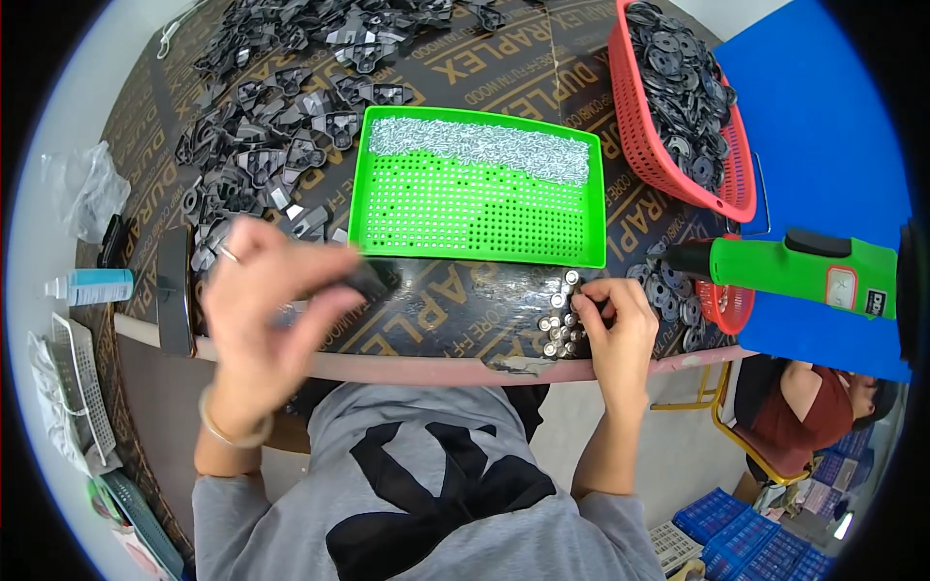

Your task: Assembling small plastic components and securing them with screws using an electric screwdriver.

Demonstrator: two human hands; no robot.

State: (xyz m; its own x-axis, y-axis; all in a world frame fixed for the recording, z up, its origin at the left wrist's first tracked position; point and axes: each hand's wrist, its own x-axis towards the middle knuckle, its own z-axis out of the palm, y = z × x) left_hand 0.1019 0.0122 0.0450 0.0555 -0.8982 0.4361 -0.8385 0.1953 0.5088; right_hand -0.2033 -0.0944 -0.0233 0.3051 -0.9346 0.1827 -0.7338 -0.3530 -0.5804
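My left hand (266,300), smeared by motion, is raised over the near left part of the table. Between its thumb and fingers is a small black plastic part (373,281), also blurred. My right hand (623,324) rests at the near edge with thumb and forefinger pinched at a cluster of small silvery metal cylinders (556,324); its fingertips hide whatever they grip. Just beyond both hands lies a green perforated tray (426,208), with a band of small silvery screws (484,145) along its far side.
Black plastic parts (281,155) are heaped at the far left. A pink basket (639,145) of black discs (678,87) stands far right. Near it are a green power screwdriver (794,266), a small red basket (725,305) and loose discs (668,290). Another person (823,402) sits at right.
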